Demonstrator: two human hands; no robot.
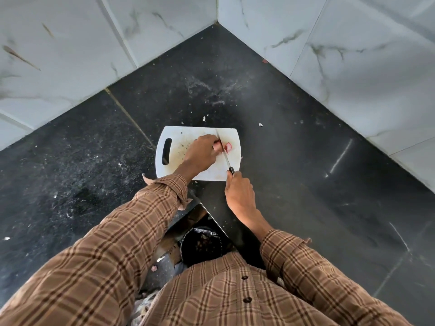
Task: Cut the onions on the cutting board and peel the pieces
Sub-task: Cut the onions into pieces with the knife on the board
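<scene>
Pink-red and pale, the onion [227, 147] sits on the right half of the white plastic cutting board [188, 170], with a small cut piece lying just right of the blade; its skin looks reddish at the rim and its inside whitish. The left hand [202, 153] curls its fingers [217, 147] down over the onion's left part, pinning it to the board. The right hand [239, 191] has its fingers wrapped round the dark handle of the knife [224, 154], whose blade runs from the near edge of the board up across the onion. The board lies on a black stone table [294, 161], its handle slot to the left and its near edge close to the table's front corner. White marble-look wall tiles [353, 55] meet in a corner behind, leaving bare table left, right and beyond the board, dotted with small white scraps [260, 124].
</scene>
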